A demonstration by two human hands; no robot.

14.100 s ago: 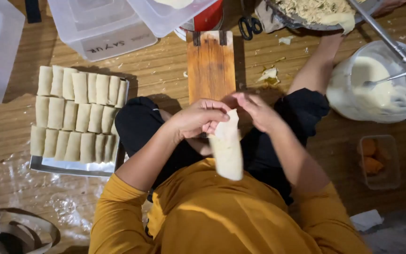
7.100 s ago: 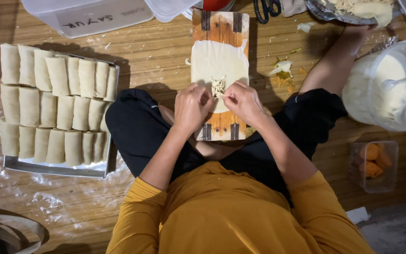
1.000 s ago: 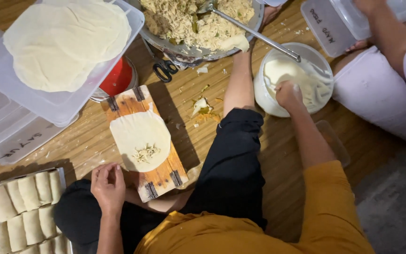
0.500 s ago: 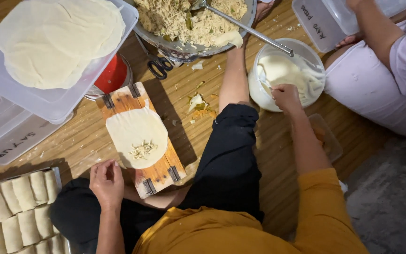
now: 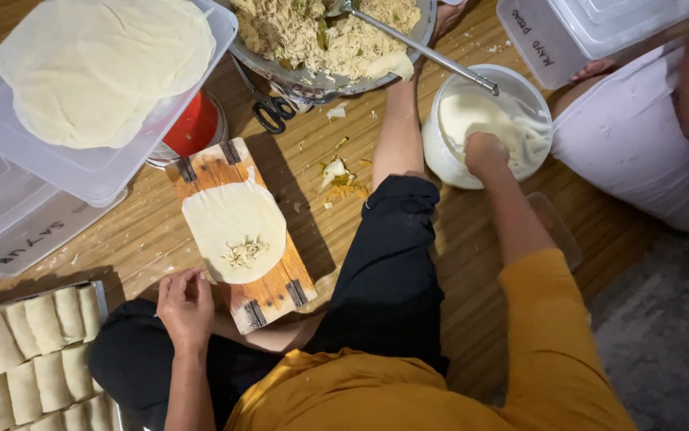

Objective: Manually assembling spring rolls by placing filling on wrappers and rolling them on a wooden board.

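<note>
At the white tub of pale paste, the right hand dips in with fingers curled down into the paste; whether they pinch anything cannot be told. The left hand rests loosely cupped on the black-clad knee, holding nothing, just beside the near corner of the wooden board.

On that board lies the round wrapper, flat, with a small heap of shredded filling toward its near edge. The wrapper sits up and to the right of the left hand, and well to the left of the right hand, across the raised knee. The board's long axis runs diagonally, from far-left to near-right. The left hand is clearly the nearer one.

Farther out, a metal bowl of filling with a long spoon stands beyond the tub, scissors lie on the wooden floor, a stack of wrappers rests on a clear lid, and finished rolls fill a tray at lower left. Another person's white-clad leg is at the right.

Compared with half a second ago, the right hand sits deeper in the tub, and the left hand has hardly shifted.
</note>
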